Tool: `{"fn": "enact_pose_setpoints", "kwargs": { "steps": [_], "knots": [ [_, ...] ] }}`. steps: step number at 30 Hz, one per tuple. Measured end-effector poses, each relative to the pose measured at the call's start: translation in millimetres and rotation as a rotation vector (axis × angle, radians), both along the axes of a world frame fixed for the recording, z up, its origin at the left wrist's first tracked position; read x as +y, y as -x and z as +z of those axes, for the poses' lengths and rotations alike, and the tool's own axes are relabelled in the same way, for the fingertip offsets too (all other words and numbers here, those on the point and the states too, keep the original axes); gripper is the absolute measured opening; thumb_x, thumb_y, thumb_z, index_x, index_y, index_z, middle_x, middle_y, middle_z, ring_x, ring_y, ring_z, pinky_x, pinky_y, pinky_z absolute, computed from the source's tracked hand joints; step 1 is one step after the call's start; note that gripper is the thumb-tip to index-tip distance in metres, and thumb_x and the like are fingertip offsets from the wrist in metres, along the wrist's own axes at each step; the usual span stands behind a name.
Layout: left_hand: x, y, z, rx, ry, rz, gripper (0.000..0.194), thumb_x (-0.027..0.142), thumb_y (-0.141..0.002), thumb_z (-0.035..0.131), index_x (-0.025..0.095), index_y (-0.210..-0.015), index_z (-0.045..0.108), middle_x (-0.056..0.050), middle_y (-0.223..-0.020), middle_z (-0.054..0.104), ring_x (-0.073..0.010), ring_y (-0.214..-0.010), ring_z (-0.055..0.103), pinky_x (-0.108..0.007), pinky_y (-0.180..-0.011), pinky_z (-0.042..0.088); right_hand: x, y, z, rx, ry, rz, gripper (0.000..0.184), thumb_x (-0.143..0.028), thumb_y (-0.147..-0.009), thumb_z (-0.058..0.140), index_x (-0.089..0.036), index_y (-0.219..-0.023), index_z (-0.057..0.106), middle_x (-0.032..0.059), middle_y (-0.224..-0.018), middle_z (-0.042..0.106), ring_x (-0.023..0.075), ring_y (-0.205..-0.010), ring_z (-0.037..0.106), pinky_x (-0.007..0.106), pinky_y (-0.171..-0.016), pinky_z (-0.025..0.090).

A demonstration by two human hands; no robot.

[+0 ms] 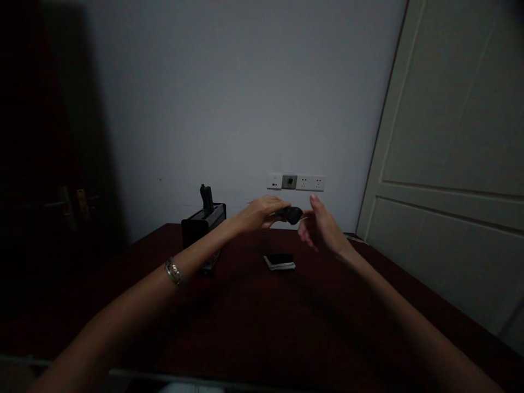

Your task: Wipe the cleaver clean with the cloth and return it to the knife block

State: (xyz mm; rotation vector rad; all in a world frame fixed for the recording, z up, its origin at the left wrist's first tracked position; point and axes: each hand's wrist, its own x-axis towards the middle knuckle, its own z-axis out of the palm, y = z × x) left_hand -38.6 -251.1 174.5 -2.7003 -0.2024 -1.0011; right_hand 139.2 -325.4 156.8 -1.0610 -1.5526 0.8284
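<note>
Black object (293, 215): rounded end, finer detail lost in shadow
Left fingers (277, 205): pinching it
Right fingers (306, 234): spread, near it

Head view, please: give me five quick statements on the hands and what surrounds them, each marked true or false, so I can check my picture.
1. The left hand holds a black object. True.
2. The bracelet is on the right arm. False: it is on the left arm, near the wrist.
3. A small black-and-white item lies on the dark red table. True.
4. The right hand is clenched in a fist. False: its thumb stands up, apart from the fingers.
5. Sockets are set in the wall. True.
</note>
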Motion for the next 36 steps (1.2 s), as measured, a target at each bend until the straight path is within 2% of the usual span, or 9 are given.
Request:
{"fn": "enact_pose_setpoints", "kwargs": {
  "steps": [4, 12, 17, 24, 26, 29, 32, 34, 36],
  "knots": [
    [-7, 13, 28.1, -0.163, 0.177, 0.048, 0.024, 0.019, -0.078, 0.059, 0.016, -0.101, 0.065, -0.009, -0.099, 0.067, -0.018, -0.094, 0.061, -0.032, -0.083, 0.046, 14, -7, -5.8, 0.056, 0.005, 0.007, 0.067, -0.072, -0.077, 0.021, -0.015, -0.071, 0.055, 0.0009, -0.042, 0.051, 0.0086, -0.029, 0.04, 0.019, -0.028, 0.026],
    [10, 64, 90.0, -0.477, 0.599, 0.041, 0.024, 0.026, -0.074, 0.067, 0.007, -0.089, 0.066, -0.011, -0.092, 0.068, -0.0216, -0.09, 0.063, -0.038, -0.087, 0.047, 59, -9, -64.0, 0.037, 0.124, 0.058, 0.057, -0.065, -0.082, 0.026, -0.016, -0.069, 0.052, -0.0003, -0.041, 0.051, 0.0098, -0.029, 0.043, 0.019, -0.029, 0.031],
    [11, 103, 114.0, -0.569, 0.737, 0.042, 0.03, 0.032, -0.078, 0.065, 0.005, -0.091, 0.063, -0.014, -0.096, 0.067, -0.0228, -0.09, 0.064, -0.044, -0.09, 0.046, 84, 11, -91.0, 0.046, 0.238, 0.089, 0.054, -0.06, -0.085, 0.026, -0.016, -0.067, 0.051, -0.0006, -0.04, 0.052, 0.0093, -0.028, 0.043, 0.018, -0.028, 0.031],
    [19, 147, 140.7, -0.594, 0.799, 0.211, 0.024, 0.027, -0.081, 0.061, 0.006, -0.094, 0.062, -0.014, -0.097, 0.067, -0.0213, -0.092, 0.064, -0.041, -0.09, 0.046, 108, 52, -137.7, -0.06, 0.289, 0.155, 0.053, -0.061, -0.084, 0.028, -0.016, -0.068, 0.051, -0.0009, -0.045, 0.052, 0.0107, -0.033, 0.048, 0.02, -0.034, 0.036],
    [24, 158, 145.9, -0.59, 0.792, 0.254, 0.024, 0.027, -0.081, 0.062, 0.007, -0.093, 0.063, -0.014, -0.097, 0.067, -0.0214, -0.091, 0.064, -0.039, -0.089, 0.047, 115, 61, -155.4, -0.147, 0.213, 0.133, 0.053, -0.061, -0.083, 0.028, -0.016, -0.068, 0.051, 0.0006, -0.051, 0.054, 0.0126, -0.041, 0.052, 0.023, -0.04, 0.041],
    [32, 170, 150.9, -0.59, 0.783, 0.302, 0.023, 0.027, -0.081, 0.062, 0.008, -0.091, 0.065, -0.015, -0.097, 0.067, -0.022, -0.089, 0.065, -0.039, -0.088, 0.047, 121, 69, -181.3, -0.366, -0.014, 0.069, 0.052, -0.057, -0.085, 0.028, -0.015, -0.072, 0.056, 0.0077, -0.071, 0.062, 0.0184, -0.068, 0.06, 0.031, -0.066, 0.048],
    [42, 179, 153.0, -0.606, 0.778, 0.33, 0.022, 0.028, -0.08, 0.062, 0.008, -0.089, 0.066, -0.015, -0.096, 0.067, -0.0228, -0.087, 0.066, -0.042, -0.089, 0.046, 121, 73, -204.2, -0.568, -0.12, 0.021, 0.052, -0.051, -0.087, 0.028, -0.012, -0.094, 0.061, 0.0161, -0.104, 0.063, 0.0239, -0.101, 0.057, 0.036, -0.092, 0.039],
    [49, 183, 153.3, -0.621, 0.782, 0.34, 0.021, 0.028, -0.08, 0.062, 0.009, -0.088, 0.066, -0.016, -0.095, 0.067, -0.0233, -0.086, 0.066, -0.043, -0.09, 0.046, 119, 74, -216.6, -0.683, -0.106, 0.027, 0.058, -0.05, -0.087, 0.028, -0.007, -0.115, 0.055, 0.0195, -0.126, 0.052, 0.0266, -0.12, 0.045, 0.039, -0.103, 0.029],
    [57, 188, 152.9, -0.63, 0.79, 0.348, 0.02, 0.027, -0.08, 0.061, 0.009, -0.088, 0.067, -0.016, -0.094, 0.067, -0.0234, -0.086, 0.066, -0.044, -0.09, 0.045, 117, 75, -225.5, -0.779, -0.108, 0.046, 0.064, -0.05, -0.087, 0.029, -0.004, -0.127, 0.047, 0.0185, -0.137, 0.041, 0.0267, -0.13, 0.033, 0.041, -0.109, 0.019]
  ]
}}
